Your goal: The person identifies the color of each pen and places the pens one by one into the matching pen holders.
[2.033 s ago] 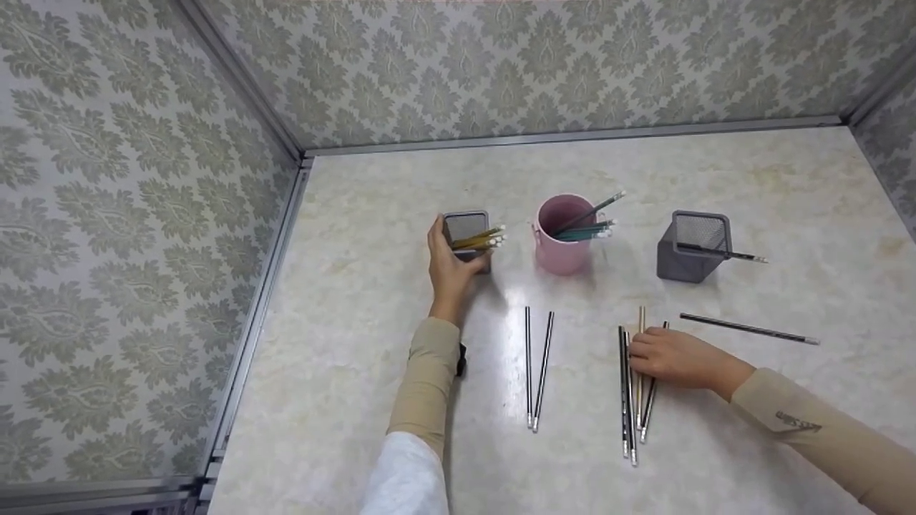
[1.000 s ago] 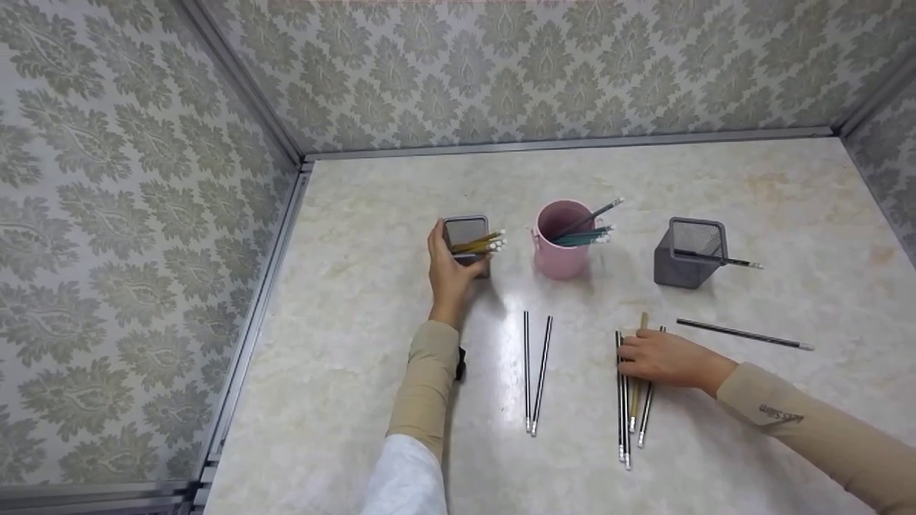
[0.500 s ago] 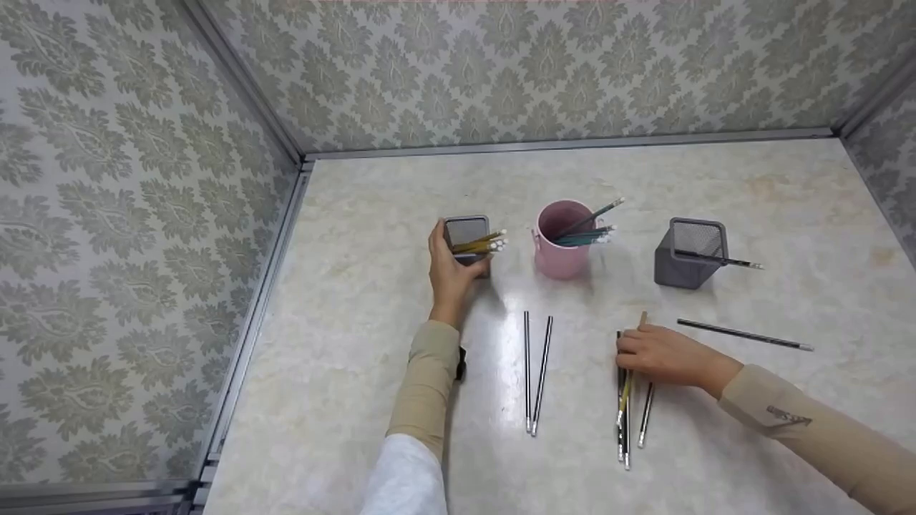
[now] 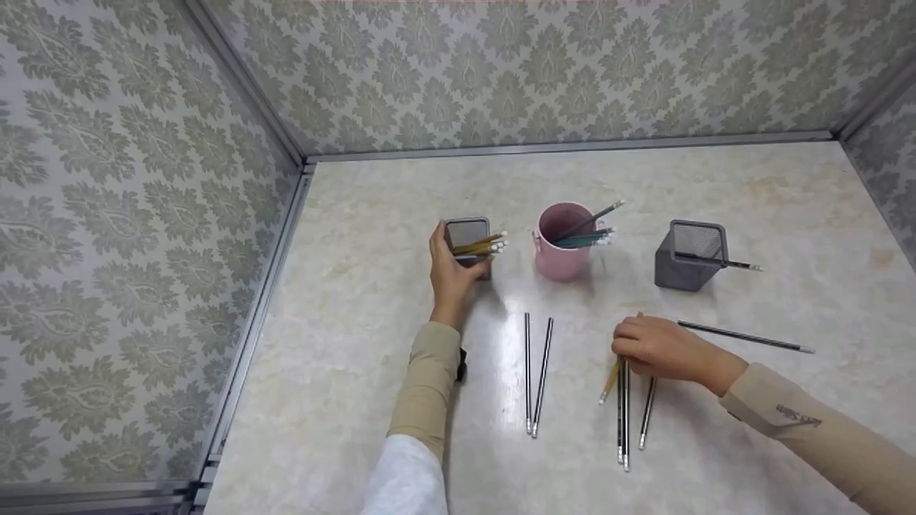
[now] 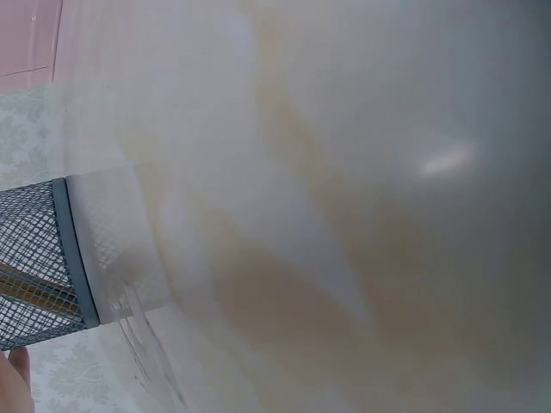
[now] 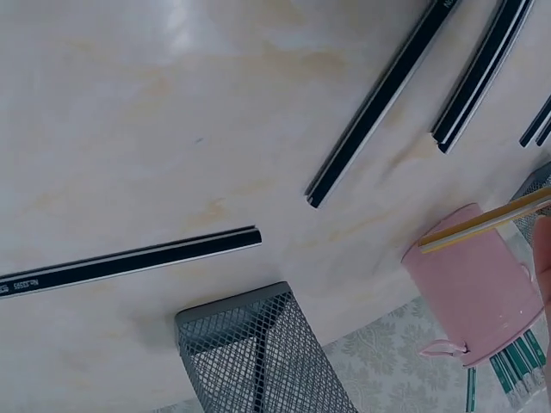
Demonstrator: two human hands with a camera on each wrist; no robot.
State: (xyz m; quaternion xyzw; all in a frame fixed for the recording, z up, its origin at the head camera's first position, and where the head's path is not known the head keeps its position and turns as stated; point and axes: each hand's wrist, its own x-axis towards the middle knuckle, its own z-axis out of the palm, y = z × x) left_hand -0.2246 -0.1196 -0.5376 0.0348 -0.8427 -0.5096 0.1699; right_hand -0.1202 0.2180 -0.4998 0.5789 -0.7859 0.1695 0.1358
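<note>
My left hand grips the grey mesh pencil holder on the left, thumb on its near right side. Several yellow pencils lean in it, white ends out to the right. In the left wrist view, the holder's mesh and a fingertip show at the left edge. Between thumb and fingers, my right hand pinches a yellow pencil, its eraser end slanting down to the left. Below that hand lie black-striped pencils. The right wrist view shows the yellow pencil above the table.
A pink bucket with several green pencils stands mid-table. To its right, another mesh holder contains a black pencil. Two striped pencils lie left of the right hand, and one black pencil lies beyond it. Patterned walls border the table.
The yellow pencil has been picked from among the black ones; its eraser end has swung left across them. My right hand has shifted slightly left. The left hand stays on the holder.
</note>
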